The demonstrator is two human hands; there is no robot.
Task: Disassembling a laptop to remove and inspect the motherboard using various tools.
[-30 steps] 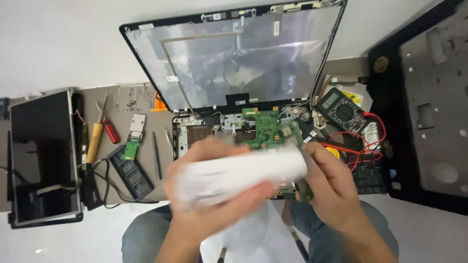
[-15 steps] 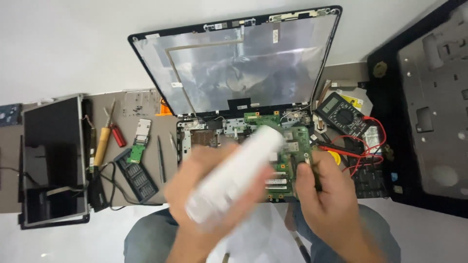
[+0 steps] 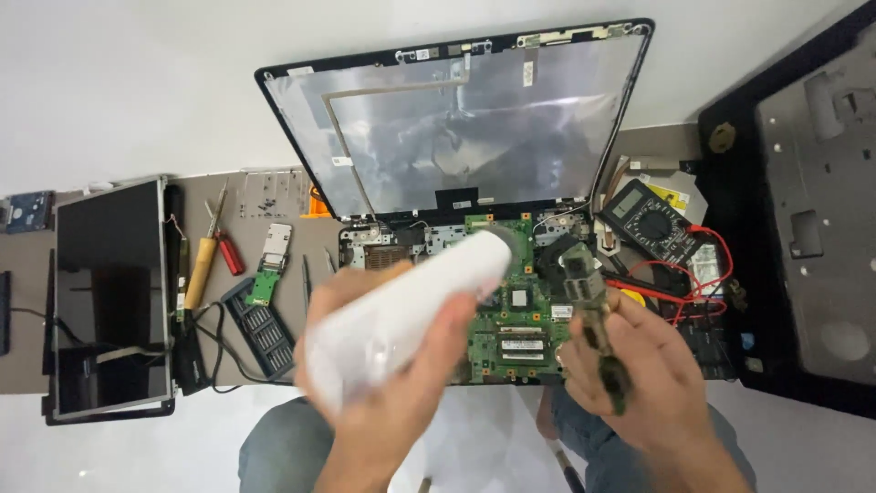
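Note:
My left hand grips a white bottle, blurred and tilted up to the right over the laptop. My right hand holds a small greenish part by its lower end, just right of the bottle's tip. Beneath both hands lies an opened laptop with its green motherboard exposed. The laptop's lid shell stands open behind, its silvery inside showing and no screen in it.
A removed screen panel lies at the left. Screwdrivers, a small green board and a bit tray sit beside it. A multimeter with red leads is at the right, next to a dark laptop casing.
The white bottle has swung from lying level across my hands to pointing up to the right. My right hand has moved right and raised the small part.

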